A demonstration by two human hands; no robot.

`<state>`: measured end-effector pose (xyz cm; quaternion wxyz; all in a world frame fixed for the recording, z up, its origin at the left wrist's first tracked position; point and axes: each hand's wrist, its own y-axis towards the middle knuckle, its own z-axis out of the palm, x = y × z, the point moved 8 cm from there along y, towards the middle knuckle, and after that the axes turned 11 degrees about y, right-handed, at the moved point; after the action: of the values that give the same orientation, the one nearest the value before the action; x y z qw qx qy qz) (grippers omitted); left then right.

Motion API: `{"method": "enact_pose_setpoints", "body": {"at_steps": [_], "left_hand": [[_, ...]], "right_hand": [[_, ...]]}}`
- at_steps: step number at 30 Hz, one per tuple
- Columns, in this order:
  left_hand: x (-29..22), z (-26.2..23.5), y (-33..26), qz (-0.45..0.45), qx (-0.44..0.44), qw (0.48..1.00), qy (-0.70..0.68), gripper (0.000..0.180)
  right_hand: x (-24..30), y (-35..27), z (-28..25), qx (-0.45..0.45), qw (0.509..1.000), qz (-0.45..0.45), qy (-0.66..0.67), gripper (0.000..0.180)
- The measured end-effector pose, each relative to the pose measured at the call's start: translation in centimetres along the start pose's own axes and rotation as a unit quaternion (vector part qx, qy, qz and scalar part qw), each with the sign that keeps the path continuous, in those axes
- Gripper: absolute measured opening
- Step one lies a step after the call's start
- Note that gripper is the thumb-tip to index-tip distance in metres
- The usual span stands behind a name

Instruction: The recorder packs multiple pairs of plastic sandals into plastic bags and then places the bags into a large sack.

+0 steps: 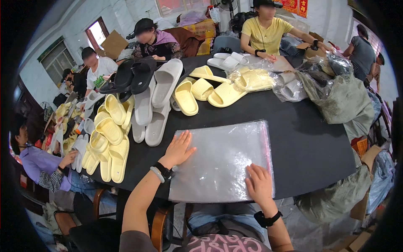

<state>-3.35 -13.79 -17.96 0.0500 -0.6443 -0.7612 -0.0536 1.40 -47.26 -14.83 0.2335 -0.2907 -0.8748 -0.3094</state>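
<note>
A stack of clear plastic bags [214,159] lies flat at the near edge of the black table, a pinkish strip running down its right side. My left hand [179,149] rests on the stack's left edge, fingers stretched out and thumb apart. Over the lower right part of the stack lies my right hand [258,182], its fingers slightly bent and spread on the plastic. Neither hand grips anything. Just beyond my left hand stand grey slippers [158,122], and yellow slippers [111,130] are heaped farther left.
Black slippers [142,73] top the pile. More yellow slippers [226,93] and bagged pairs [289,87] line the table's far side. A large greenish sack [346,101] sits at the right corner. Co-workers sit across and at left; a wooden chair [161,222] stands by my left arm.
</note>
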Motion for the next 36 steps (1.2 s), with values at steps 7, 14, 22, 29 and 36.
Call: {"method": "enact_pose_setpoints", "body": {"at_steps": [7, 14, 22, 29, 36], "left_hand": [[0.8, 1.1, -0.3, -0.013, 0.039, 0.997, -0.065, 0.074], [-5.6, -4.9, -3.4, 0.056, -0.063, 0.995, -0.061, 0.07], [-14.7, -5.8, -10.2, 0.023, -0.071, 0.99, -0.117, 0.062], [-14.7, -3.2, -10.1, -0.041, -0.136, 0.986, -0.087, 0.059], [-15.2, -4.0, -10.2, -0.034, -0.153, 0.984, -0.09, 0.06]], "right_hand": [[0.6, -1.6, 0.3, 0.076, 0.981, 0.019, -0.176, 0.052], [-1.2, -2.3, 0.6, 0.078, 0.981, 0.042, -0.175, 0.055], [-0.5, -1.9, 1.1, 0.1, 0.979, 0.032, -0.177, 0.056], [-4.7, 4.3, -2.5, 0.389, 0.916, 0.096, -0.001, 0.057], [-20.1, 20.1, -10.5, 0.047, 0.936, 0.105, -0.332, 0.029]]}}
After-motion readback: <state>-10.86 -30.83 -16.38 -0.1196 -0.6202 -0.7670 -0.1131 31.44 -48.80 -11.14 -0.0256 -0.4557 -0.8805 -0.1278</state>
